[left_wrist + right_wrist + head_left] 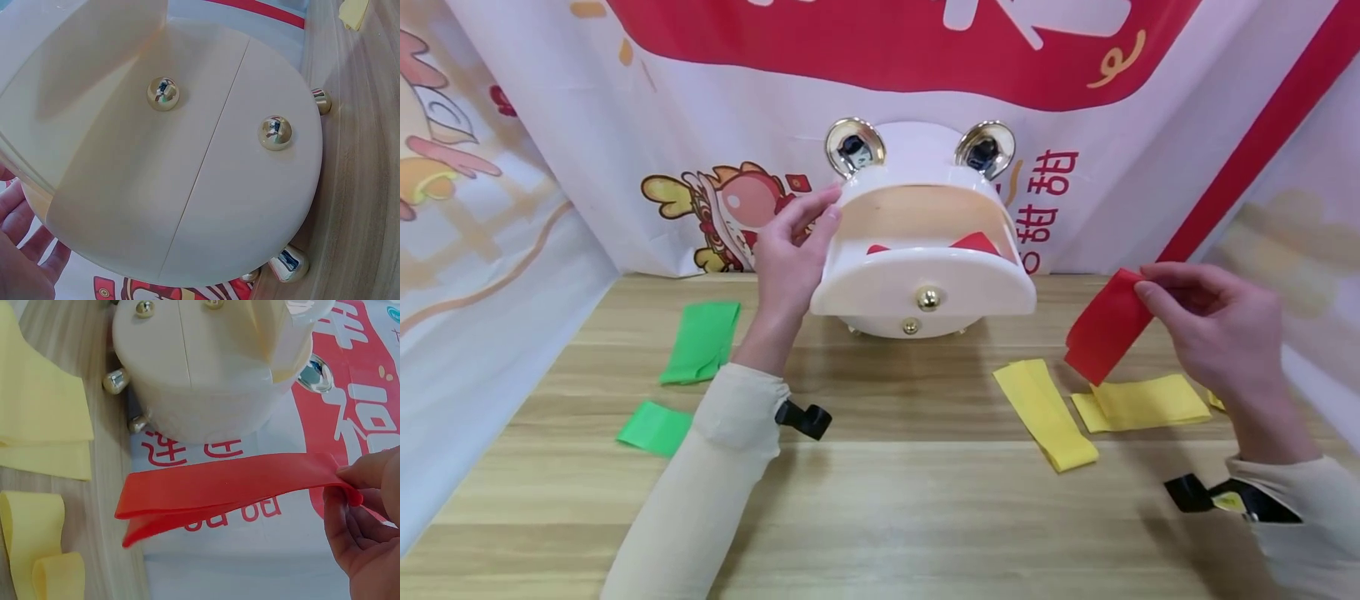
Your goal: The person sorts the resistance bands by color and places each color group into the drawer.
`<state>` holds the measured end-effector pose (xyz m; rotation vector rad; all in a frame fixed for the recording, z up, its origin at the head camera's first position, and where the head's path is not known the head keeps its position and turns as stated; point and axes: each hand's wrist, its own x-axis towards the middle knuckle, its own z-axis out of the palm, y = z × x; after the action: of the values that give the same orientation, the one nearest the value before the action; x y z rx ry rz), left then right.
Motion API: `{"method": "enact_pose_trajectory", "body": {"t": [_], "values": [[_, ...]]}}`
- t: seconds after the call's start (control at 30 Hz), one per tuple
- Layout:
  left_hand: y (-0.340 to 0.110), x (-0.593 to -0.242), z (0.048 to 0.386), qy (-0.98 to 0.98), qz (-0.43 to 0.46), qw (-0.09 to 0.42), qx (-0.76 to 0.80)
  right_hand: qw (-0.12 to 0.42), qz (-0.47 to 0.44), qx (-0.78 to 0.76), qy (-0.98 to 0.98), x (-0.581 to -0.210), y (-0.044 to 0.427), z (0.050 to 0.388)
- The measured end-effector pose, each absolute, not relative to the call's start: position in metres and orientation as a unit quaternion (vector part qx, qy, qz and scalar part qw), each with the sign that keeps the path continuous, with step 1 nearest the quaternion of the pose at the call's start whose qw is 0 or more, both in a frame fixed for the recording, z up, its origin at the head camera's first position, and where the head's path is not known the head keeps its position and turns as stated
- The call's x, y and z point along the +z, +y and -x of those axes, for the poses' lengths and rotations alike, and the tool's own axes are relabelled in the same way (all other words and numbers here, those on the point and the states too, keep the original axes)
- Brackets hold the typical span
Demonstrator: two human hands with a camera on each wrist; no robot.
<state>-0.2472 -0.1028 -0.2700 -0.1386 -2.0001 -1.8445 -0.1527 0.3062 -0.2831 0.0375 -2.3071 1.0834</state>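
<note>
- the wooden table (895, 517) carries everything; i'd judge it best to travel above it, so nothing drags.
- the white box (910, 212) stands near its back edge, open at the top front; any steadying push should stay light, or it could slide.
- my left hand (793, 258) rests at the box's left side, fingers spread and fairly straight; how hard they press, i cannot tell. keeping them off the opening seems wise.
- my right hand (1217, 321) pinches one end of the red strip (1105, 327) between thumb and fingers. it hangs in the air right of the box, folded, loose end drooping; gripping nearer its middle should tame the flapping.
- the yellow strips (1047, 412) lie below it on the table; i'd lift clear of them.
- red tips (976, 242) peek over the box's front lip; i'd avoid snagging those.
- the upper gold knob (928, 298) sticks out; best not to brush it.
</note>
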Motion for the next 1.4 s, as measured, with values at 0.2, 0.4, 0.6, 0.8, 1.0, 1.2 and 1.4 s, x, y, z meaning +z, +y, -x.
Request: {"method": "enact_pose_trajectory", "body": {"t": [0.2,0.4,0.6,0.8,1.0,1.2,1.4], "values": [[-0.098,-0.27,0.249,-0.718,0.055,0.203,-0.663,0.302,0.029,0.399,-0.866,-0.274,0.296,0.15],[-0.097,-0.27,0.249,-0.718,0.056,0.204,-0.663,0.338,0.032,0.407,-0.848,-0.256,0.283,0.151],[-0.097,-0.269,0.248,-0.719,0.055,0.201,-0.663,0.369,0.024,0.414,-0.832,-0.234,0.269,0.156],[-0.099,-0.269,0.247,-0.718,0.054,0.202,-0.664,0.388,0.017,0.428,-0.816,-0.212,0.255,0.16],[-0.102,-0.27,0.247,-0.717,0.054,0.208,-0.664,0.402,-0.011,0.43,-0.808,-0.19,0.241,0.162],[-0.104,-0.271,0.248,-0.718,0.053,0.207,-0.662,0.412,-0.037,0.453,-0.79,-0.171,0.229,0.167],[-0.104,-0.271,0.247,-0.72,0.05,0.205,-0.661,0.422,-0.064,0.468,-0.774,-0.155,0.218,0.175]]}}
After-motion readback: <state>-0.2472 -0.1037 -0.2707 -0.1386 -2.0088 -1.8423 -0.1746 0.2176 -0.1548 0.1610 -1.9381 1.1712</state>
